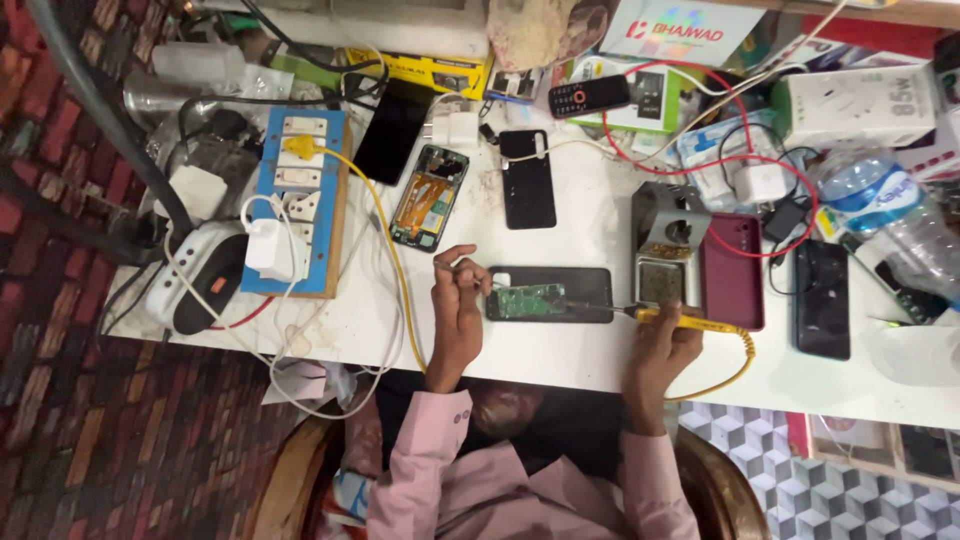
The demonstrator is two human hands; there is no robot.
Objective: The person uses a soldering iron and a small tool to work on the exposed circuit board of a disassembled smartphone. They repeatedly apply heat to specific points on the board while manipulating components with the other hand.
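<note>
Opened phone (550,295): lies flat near the front edge of the white table (560,355), between the two hands, its back off and a green circuit board (527,298) showing at its left end.
Left hand (458,300): rests on the table at the phone's left end, fingers curled together by the board; whether they pinch anything is too small to tell.
Right hand (665,350): closed around the yellow handle of a soldering iron (668,318), whose thin tip points left and reaches the phone's right part.
Iron's cable (735,365): a yellow coil curving back under the right hand.
Table surface: white, stained and crowded; a blue board of sockets (300,200) at left with a white charger plugged in, a second opened phone (430,197) and a dark phone (526,180) behind, a metal iron stand (663,250) and a maroon case (732,270) at right.
Far right: a black phone (822,298) and a plastic water bottle (895,215).
Room: red-brown patterned floor at left, grey cube-pattern tiles at lower right.
Person: pink sleeves; seated on a wooden chair only partly in view.
Hard to make out: where the iron's tip touches, and the tangle of red and white wires at the back.
</note>
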